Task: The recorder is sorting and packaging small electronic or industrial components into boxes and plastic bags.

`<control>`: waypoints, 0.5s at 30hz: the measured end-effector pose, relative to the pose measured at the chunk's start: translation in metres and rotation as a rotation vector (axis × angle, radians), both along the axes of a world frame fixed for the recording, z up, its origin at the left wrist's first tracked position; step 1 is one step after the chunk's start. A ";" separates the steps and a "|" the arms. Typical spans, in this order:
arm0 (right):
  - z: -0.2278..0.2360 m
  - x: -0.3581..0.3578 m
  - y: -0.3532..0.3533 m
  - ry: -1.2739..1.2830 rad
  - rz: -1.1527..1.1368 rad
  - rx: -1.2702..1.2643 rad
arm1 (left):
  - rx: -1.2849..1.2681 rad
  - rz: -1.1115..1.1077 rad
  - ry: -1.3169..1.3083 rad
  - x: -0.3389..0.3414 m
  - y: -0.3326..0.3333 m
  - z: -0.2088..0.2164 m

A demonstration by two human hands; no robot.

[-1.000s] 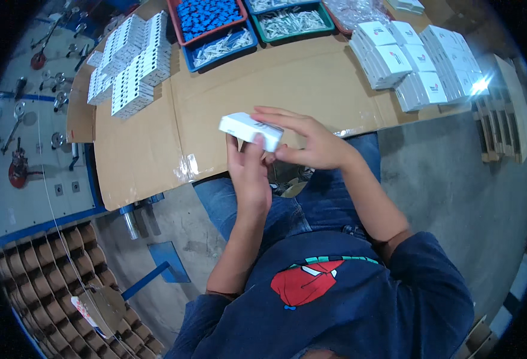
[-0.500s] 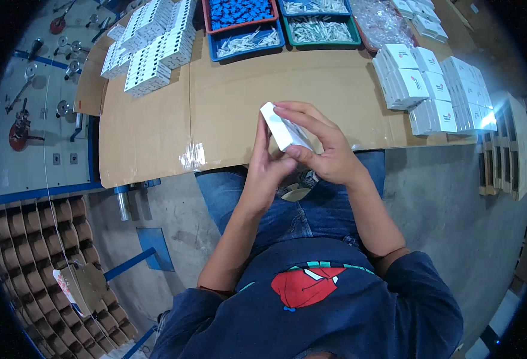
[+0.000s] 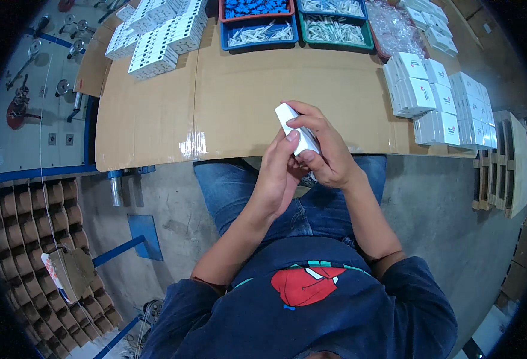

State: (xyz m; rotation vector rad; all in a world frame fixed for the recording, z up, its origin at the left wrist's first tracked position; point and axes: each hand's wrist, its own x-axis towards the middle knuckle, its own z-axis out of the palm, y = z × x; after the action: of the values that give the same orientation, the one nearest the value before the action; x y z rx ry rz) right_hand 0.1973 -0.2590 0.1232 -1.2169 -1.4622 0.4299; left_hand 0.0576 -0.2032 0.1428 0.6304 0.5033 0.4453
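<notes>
A small white rectangular casing (image 3: 305, 143) is tilted between my two hands, just over the table's near edge. My right hand (image 3: 334, 154) grips it from the right, fingers over its far end and thumb at its near end. On the other side my left hand (image 3: 275, 176) also holds it, with the thumb pressed on its upper face. The left fingers are mostly hidden beneath the casing. Its underside cannot be seen.
Cardboard (image 3: 239, 96) covers the table. White blocks with dark square openings (image 3: 154, 60) are stacked far left. Blue tray (image 3: 257, 45) and green tray (image 3: 338, 42) hold small pale parts. Stacked white casings (image 3: 437, 102) stand right, near a wooden pallet (image 3: 506, 164).
My left thumb has come up onto the casing's face, and the left hand has turned around it. The casing has tilted a little. The whole view has shifted slightly.
</notes>
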 end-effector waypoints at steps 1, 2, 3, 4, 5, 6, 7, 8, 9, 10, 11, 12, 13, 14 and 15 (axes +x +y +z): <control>-0.002 0.000 0.000 -0.004 0.002 0.018 | 0.014 0.010 -0.003 0.000 -0.001 -0.001; -0.003 0.001 0.001 -0.011 0.001 0.037 | 0.029 0.018 -0.010 0.001 -0.001 -0.002; -0.006 0.002 0.001 -0.017 -0.001 0.038 | 0.030 0.015 -0.016 0.000 -0.002 -0.004; -0.008 0.001 0.001 -0.024 0.005 0.047 | 0.034 0.018 -0.005 -0.002 -0.002 -0.004; -0.009 0.001 0.001 -0.033 0.009 0.053 | 0.035 0.019 0.005 -0.003 -0.003 -0.005; -0.008 0.001 0.001 -0.041 0.004 0.050 | 0.032 0.014 -0.003 -0.002 -0.003 -0.005; -0.007 0.001 0.002 -0.044 0.008 0.049 | 0.037 0.029 0.002 0.000 -0.002 -0.004; -0.007 0.000 0.002 -0.043 0.014 0.049 | 0.043 0.046 0.013 -0.001 -0.002 -0.003; -0.005 0.000 0.001 -0.046 0.013 0.048 | 0.041 0.045 0.010 -0.001 -0.003 -0.004; -0.001 0.000 0.000 -0.065 0.012 0.035 | 0.018 0.060 0.012 -0.001 -0.004 -0.004; 0.001 0.000 0.000 -0.086 0.011 0.021 | -0.006 0.074 0.012 0.000 -0.005 -0.005; 0.000 0.000 0.001 -0.089 0.012 0.020 | -0.007 0.076 0.010 0.000 -0.005 -0.008; -0.002 0.000 0.001 -0.080 0.001 0.028 | -0.013 0.072 0.014 0.000 -0.005 -0.012; -0.003 -0.001 0.002 -0.069 -0.009 0.036 | -0.019 0.069 0.019 0.000 -0.005 -0.014; -0.004 -0.001 0.003 -0.070 -0.005 0.034 | -0.021 0.073 0.019 0.000 -0.006 -0.014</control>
State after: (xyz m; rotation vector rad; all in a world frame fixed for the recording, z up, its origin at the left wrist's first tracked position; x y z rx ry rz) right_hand 0.1966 -0.2562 0.1190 -1.2194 -1.5197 0.3609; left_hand 0.0581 -0.2088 0.1292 0.5981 0.5492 0.5028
